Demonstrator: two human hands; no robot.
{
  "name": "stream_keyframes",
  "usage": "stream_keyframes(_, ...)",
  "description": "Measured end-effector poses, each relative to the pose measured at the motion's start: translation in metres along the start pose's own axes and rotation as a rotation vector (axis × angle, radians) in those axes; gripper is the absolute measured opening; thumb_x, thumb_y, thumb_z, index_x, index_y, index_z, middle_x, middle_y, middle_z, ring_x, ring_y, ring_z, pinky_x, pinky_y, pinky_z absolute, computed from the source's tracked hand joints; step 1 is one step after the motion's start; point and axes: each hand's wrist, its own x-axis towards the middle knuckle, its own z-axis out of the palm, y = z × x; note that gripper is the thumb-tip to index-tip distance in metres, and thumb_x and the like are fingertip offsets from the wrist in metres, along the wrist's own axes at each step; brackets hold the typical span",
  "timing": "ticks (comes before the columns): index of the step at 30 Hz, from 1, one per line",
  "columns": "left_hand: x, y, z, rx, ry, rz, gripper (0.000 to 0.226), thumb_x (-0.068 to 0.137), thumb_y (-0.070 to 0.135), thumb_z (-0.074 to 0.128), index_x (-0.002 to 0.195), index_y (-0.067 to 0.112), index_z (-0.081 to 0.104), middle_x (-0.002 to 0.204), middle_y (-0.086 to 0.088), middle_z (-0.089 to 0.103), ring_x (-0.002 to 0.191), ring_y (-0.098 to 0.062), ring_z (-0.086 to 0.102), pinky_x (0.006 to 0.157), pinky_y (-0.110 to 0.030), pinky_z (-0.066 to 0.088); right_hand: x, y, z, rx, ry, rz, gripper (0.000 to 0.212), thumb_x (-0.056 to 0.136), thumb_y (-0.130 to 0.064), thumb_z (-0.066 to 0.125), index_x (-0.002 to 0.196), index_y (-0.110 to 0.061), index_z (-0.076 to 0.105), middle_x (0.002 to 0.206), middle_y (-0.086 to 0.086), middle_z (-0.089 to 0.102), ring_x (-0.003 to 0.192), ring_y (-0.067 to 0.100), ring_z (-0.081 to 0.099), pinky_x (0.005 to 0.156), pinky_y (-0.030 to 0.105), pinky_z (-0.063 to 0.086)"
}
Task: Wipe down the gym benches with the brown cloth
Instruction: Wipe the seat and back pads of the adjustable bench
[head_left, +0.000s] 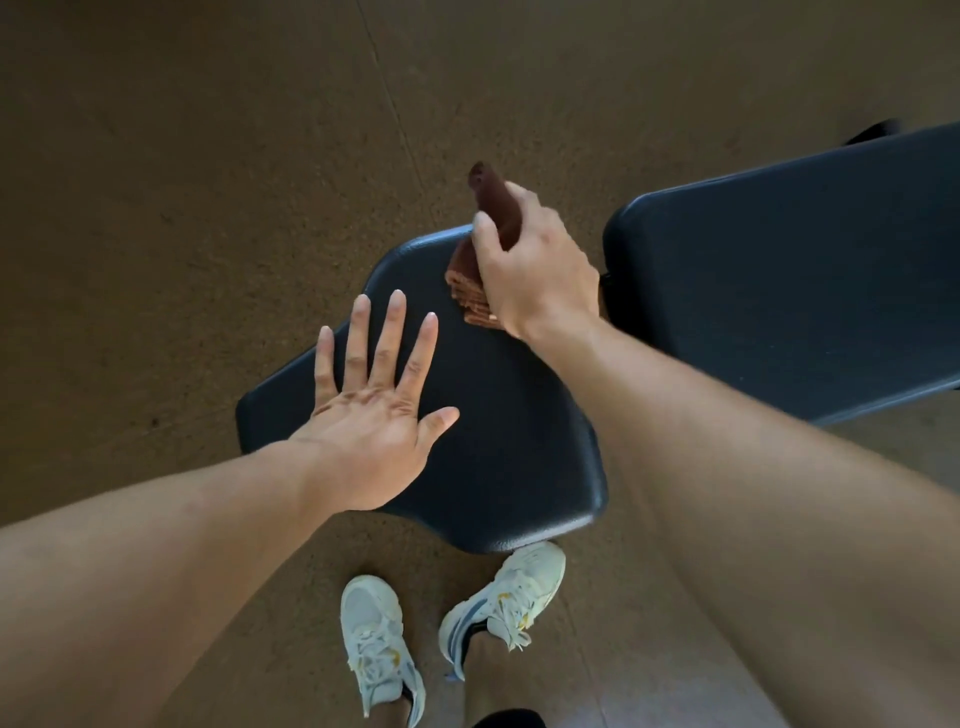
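Observation:
A black padded bench seat (498, 441) lies in the middle of the head view, with the longer back pad (789, 280) to its right across a narrow gap. My right hand (535, 265) grips the folded brown cloth (470, 275) at the seat's far edge; one end of the cloth sticks up past my fingers. Flat on the seat's left side rests my left hand (376, 415), fingers spread, holding nothing.
Brown speckled floor (208, 182) surrounds the bench, with a seam running diagonally at the top. My two feet in white sneakers (447, 629) stand just below the seat's near edge. A dark object (878, 130) shows behind the back pad.

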Motion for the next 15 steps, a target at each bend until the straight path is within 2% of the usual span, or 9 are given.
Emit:
stream_keyframes(3,0.001,-0.001,0.002,0.008,0.021,-0.005,0.083,0.102,0.062,0.016,0.141,0.033,-0.051,0.142,0.003,-0.065,0.136,-0.026,-0.056,0.118,-0.054,-0.028,0.020,-0.002,-0.002,0.031,-0.078,-0.028,0.050,0.101,-0.063,0.036,0.147,-0.047,0.045,0.130,-0.007,0.062,0.119,0.021,0.062,0.092,0.040,0.043)
stream_keyframes(6,0.000,0.000,0.003,0.003,0.042,-0.003,0.083,0.102,0.063,0.018,0.143,0.035,-0.049,0.146,0.003,-0.062,0.137,-0.025,-0.055,0.118,-0.053,-0.028,-0.001,0.016,-0.005,0.098,-0.086,-0.007,0.055,0.102,-0.066,0.034,0.155,-0.050,0.034,0.146,-0.007,0.056,0.126,0.023,0.060,0.098,0.042,0.044)
stream_keyframes(8,-0.001,-0.001,0.004,-0.013,0.056,-0.002,0.083,0.102,0.063,0.019,0.145,0.035,-0.046,0.149,0.003,-0.059,0.138,-0.024,-0.054,0.118,-0.052,-0.028,-0.034,0.035,-0.007,0.151,-0.063,0.023,0.061,0.101,-0.069,0.035,0.158,-0.050,0.027,0.153,-0.010,0.052,0.131,0.022,0.059,0.107,0.046,0.045)
stream_keyframes(10,-0.002,-0.001,0.004,-0.016,0.080,0.005,0.083,0.103,0.063,0.021,0.147,0.034,-0.043,0.151,0.003,-0.057,0.139,-0.024,-0.053,0.118,-0.052,-0.028,-0.074,0.058,-0.010,0.218,-0.047,0.073,0.063,0.100,-0.071,0.038,0.158,-0.050,0.028,0.151,-0.015,0.055,0.133,0.017,0.058,0.111,0.046,0.044)
stream_keyframes(15,0.000,-0.001,0.004,-0.013,0.096,0.004,0.084,0.104,0.061,0.025,0.150,0.033,-0.040,0.154,0.001,-0.053,0.141,-0.026,-0.050,0.119,-0.051,-0.027,-0.176,0.102,0.005,0.324,0.006,0.277,0.061,0.098,-0.076,0.039,0.154,-0.052,0.032,0.138,-0.015,0.064,0.123,0.016,0.064,0.110,0.046,0.048)
